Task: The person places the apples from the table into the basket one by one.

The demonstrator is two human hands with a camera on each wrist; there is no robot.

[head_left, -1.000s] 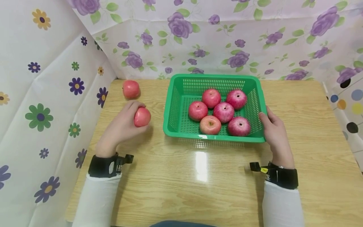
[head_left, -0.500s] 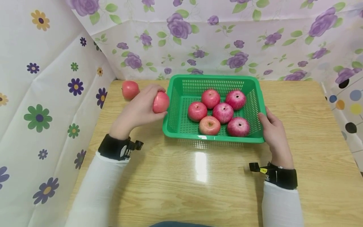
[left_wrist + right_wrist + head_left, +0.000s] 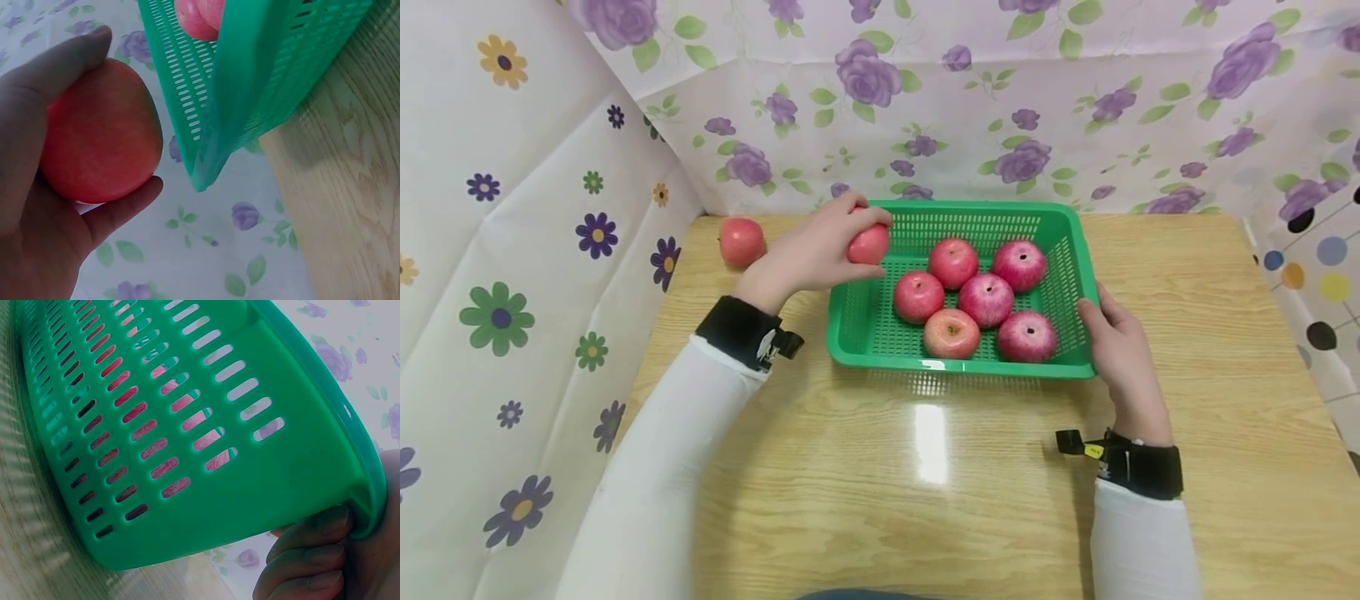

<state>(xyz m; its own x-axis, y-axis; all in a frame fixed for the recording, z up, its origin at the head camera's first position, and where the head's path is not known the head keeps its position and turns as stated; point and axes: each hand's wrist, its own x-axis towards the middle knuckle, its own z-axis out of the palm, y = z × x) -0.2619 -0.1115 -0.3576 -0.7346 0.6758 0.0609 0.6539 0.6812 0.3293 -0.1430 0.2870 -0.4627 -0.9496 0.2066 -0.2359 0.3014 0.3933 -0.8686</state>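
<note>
My left hand point(image 3: 820, 250) grips a red apple point(image 3: 868, 244) above the left rim of a green plastic basket point(image 3: 887, 360). In the left wrist view the thumb and fingers curl round this apple point(image 3: 103, 134), which is apart from the basket wall point(image 3: 250, 69). Several apples lie together in the basket, among them a paler yellowish-red apple point(image 3: 951, 333) near the front and a dark striped apple point(image 3: 1027, 337). My right hand point(image 3: 1122, 350) holds the basket's right rim, with curled fingers point(image 3: 306, 556) under the lip in the right wrist view.
Another red apple point(image 3: 742, 242) rests on the wooden table point(image 3: 880, 500) at the far left, beyond the left forearm. Flowered sheets point(image 3: 925, 100) hang behind the table and along its left side. A dotted sheet point(image 3: 1311, 275) borders the right side.
My left hand has carried the apple rightward and away from me, from the table's left part to over the basket's left rim. The right hand keeps its hold on the basket.
</note>
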